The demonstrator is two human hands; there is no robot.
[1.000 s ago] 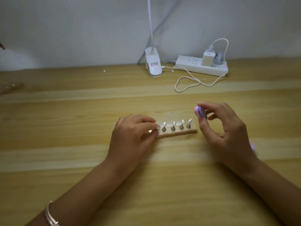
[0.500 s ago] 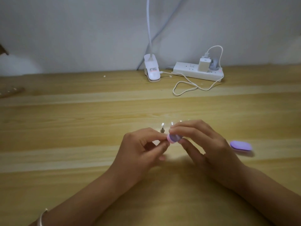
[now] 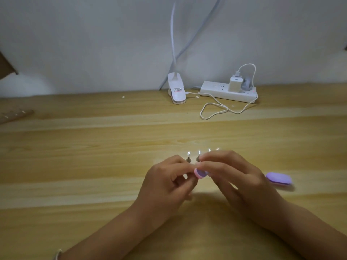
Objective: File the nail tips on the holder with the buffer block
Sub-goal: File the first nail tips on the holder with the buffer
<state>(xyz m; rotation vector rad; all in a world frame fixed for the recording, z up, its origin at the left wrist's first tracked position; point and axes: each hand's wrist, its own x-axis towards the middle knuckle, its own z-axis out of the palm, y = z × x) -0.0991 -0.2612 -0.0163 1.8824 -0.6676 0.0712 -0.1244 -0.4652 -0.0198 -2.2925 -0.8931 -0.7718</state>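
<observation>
My right hand [image 3: 234, 177] pinches a small pink and purple buffer block [image 3: 201, 173] between thumb and fingertips. The block's end sits right against the fingertips of my left hand [image 3: 165, 186]. Those fingers are curled and pinch the left end of the nail tip holder, which both hands hide almost fully. Clear nail tips on metal stands [image 3: 188, 157] stick up just behind the fingers, and further ones show faintly to their right.
A second purple oval block [image 3: 278, 178] lies on the wooden table right of my right hand. At the back stand a white clip lamp [image 3: 176, 91] and a power strip [image 3: 228, 92] with a looped cable [image 3: 216, 109]. A wooden strip [image 3: 15, 114] lies far left.
My right hand has carried the buffer block from the holder's right end over to its left end, next to my left fingers. In the last half second little has moved.
</observation>
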